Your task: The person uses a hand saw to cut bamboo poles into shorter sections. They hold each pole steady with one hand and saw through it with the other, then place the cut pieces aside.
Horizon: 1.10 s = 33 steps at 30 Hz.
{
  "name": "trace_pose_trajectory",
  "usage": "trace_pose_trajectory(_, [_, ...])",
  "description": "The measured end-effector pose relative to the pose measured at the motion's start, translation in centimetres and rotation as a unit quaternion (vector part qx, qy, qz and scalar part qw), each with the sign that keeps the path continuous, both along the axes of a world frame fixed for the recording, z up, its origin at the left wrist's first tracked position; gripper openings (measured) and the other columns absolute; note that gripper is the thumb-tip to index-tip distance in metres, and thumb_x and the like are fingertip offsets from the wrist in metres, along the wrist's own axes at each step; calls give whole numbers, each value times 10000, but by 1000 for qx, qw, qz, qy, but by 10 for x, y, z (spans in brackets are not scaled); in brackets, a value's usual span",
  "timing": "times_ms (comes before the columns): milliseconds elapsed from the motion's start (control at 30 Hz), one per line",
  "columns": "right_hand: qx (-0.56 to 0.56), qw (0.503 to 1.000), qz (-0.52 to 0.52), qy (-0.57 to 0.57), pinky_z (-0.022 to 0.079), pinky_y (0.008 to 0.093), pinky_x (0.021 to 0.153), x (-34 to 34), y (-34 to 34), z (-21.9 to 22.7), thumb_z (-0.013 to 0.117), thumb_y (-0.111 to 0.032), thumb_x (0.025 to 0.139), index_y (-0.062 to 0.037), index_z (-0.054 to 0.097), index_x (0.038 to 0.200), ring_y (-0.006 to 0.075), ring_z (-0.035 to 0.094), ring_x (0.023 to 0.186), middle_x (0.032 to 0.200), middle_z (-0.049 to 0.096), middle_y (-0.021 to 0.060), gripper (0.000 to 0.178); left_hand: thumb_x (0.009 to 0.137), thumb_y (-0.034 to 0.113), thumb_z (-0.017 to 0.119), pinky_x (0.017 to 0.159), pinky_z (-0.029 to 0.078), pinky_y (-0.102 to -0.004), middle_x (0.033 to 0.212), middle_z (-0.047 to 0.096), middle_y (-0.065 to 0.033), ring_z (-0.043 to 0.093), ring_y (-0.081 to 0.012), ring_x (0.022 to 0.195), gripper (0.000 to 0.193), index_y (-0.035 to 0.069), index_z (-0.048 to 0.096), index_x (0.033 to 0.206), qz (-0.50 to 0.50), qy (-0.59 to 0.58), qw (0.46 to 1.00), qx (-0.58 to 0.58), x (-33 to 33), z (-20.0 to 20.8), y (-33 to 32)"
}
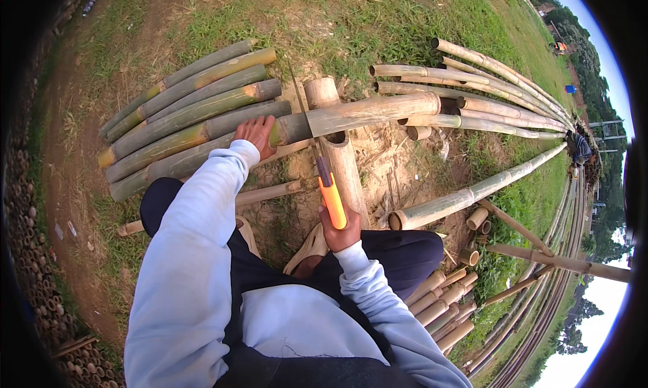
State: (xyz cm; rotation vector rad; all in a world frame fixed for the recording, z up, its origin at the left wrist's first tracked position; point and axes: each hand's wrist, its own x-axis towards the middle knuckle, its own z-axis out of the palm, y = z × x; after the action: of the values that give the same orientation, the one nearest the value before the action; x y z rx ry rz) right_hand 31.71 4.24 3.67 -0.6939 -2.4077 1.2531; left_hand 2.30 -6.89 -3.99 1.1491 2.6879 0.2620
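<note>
A thick bamboo pole [378,112] lies crosswise in front of me, resting on a bamboo support [348,178]. My left hand [255,135] presses down on the pole left of the support, its fingers curled over the top. In my right hand [340,231] is the orange handle of a handsaw [333,200]. The saw's thin blade points away from me and crosses the pole between my left hand and the support. How deep its teeth sit in the bamboo I cannot tell.
Several cut green bamboo lengths [196,97] lie side by side at the left. Long poles [499,84] stretch away at the right, with another pole [472,193] nearer. Short pieces [442,303] are piled by my right knee. Bamboo crossbars [550,258] stand at the far right.
</note>
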Motion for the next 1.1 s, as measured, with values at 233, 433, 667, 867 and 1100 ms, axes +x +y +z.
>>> trace_pose_trajectory(233, [-29, 999, -23, 35, 524, 422, 612, -42, 25, 39, 713, -90, 854, 5, 667, 895, 422, 681, 685, 733, 652, 230, 113, 680, 320, 889, 1001, 476, -519, 1227, 636, -206, 613, -414, 1183, 745, 77, 494, 1263, 10, 13, 999, 46, -38, 44, 21])
trace_pose_trajectory(433, [-63, 997, -35, 22, 530, 452, 667, -28, 21, 3, 759, -239, 899, -22, 694, 959, 414, 699, 743, 814, 695, 213, 234, 671, 324, 905, 1047, 465, -505, 1210, 641, -186, 623, -403, 1167, 718, 93, 511, 1225, -61, 53, 996, 31, -52, 47, 33])
trace_pose_trajectory(667, [-63, 998, -20, 9, 528, 465, 659, -47, 1, 6, 761, -226, 889, -14, 687, 935, 434, 684, 717, 787, 681, 227, 229, 656, 342, 905, 1085, 427, -514, 1207, 628, -162, 598, -387, 1200, 709, 117, 501, 1193, -82, 64, 994, 36, -72, 36, 33])
trace_pose_trajectory(867, [-103, 995, -20, -3, 505, 344, 636, -47, -3, 25, 766, -139, 932, 18, 644, 935, 168, 613, 660, 734, 646, 89, 199, 684, 362, 886, 1090, 420, -533, 1245, 620, -192, 584, -401, 1239, 742, 113, 496, 1264, -55, 50, 997, 1, -73, 39, 31])
trace_pose_trajectory(1100, [-102, 993, -44, 25, 517, 351, 642, -14, -6, -5, 768, -126, 911, 18, 678, 965, 201, 654, 662, 741, 665, 134, 178, 715, 348, 864, 1057, 441, -530, 1191, 619, -240, 618, -429, 1160, 731, 86, 489, 1285, -84, 56, 995, -4, -48, 33, 33])
